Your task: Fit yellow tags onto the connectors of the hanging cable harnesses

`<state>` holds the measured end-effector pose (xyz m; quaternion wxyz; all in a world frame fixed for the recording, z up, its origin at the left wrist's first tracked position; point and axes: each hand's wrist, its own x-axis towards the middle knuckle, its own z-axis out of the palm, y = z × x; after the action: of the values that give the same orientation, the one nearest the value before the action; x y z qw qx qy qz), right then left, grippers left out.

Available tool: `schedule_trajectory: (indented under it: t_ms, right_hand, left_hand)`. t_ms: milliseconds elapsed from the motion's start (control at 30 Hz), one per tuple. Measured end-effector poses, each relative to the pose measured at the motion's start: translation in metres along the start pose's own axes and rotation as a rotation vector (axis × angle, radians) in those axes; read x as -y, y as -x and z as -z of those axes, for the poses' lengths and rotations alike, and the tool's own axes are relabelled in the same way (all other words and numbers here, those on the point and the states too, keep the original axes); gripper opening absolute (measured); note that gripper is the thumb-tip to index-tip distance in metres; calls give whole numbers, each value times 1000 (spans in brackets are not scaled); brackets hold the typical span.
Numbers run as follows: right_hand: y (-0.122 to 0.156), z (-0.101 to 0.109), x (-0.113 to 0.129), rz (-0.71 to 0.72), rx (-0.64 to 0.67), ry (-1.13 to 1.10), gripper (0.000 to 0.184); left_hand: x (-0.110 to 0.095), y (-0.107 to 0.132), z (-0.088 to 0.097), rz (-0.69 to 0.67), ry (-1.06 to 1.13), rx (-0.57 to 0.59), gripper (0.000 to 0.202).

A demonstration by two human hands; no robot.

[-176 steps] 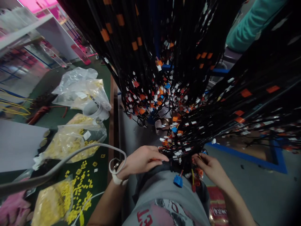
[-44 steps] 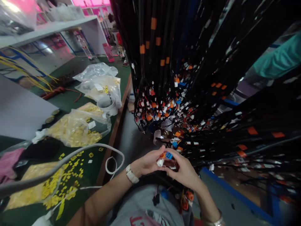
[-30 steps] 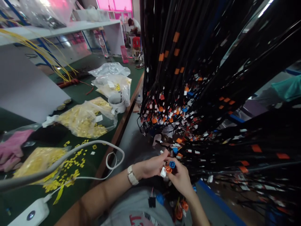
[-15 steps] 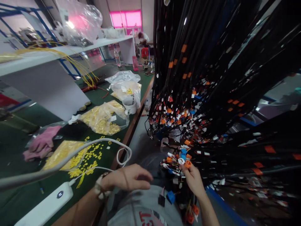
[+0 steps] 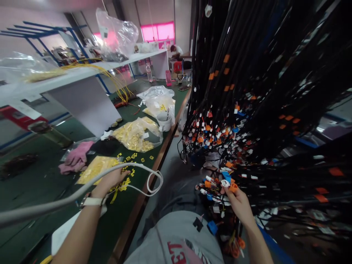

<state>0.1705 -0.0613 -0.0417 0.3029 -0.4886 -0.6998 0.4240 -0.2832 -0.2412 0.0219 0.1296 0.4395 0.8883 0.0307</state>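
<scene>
One white plug (image 5: 225, 183) + orange plug (image 5: 233, 187) pinched in R hand (image 5: 241, 204), angled inwd; L hand (image 5: 112, 179) stretched out low @ yellow bits (image 5: 125, 185) on table (image 5: 126, 212), fingers loosely spread.

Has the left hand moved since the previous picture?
Yes, leftward: the left hand has crossed the brown table edge and is now at the loose yellow pieces.

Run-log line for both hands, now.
Left hand: at yellow pieces, contact unclear | Right hand: holding white connector | Orange connector: beside it
</scene>
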Motion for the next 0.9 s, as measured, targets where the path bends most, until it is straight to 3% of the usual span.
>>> schedule_trajectory:
  t_ms: [167,333,533,900]
  right_hand:
    - [-2,-3,-1,-47,-37,82,39]
    - [-2,-4,-1,-71,-44,98,39]
    - [7,-5,0,-90,-97,55,39]
    - [24,-4,-9,-101,-131,-14,36]
  left_hand:
    - [-6,2,-32,-119,-215,-125,61]
    - [7,-11,-39,-209,-252,-81,46]
    - [20,-24,-40,-313,-352,-124,39]
    - [13,-15,-38,-161,-281,-86,36]
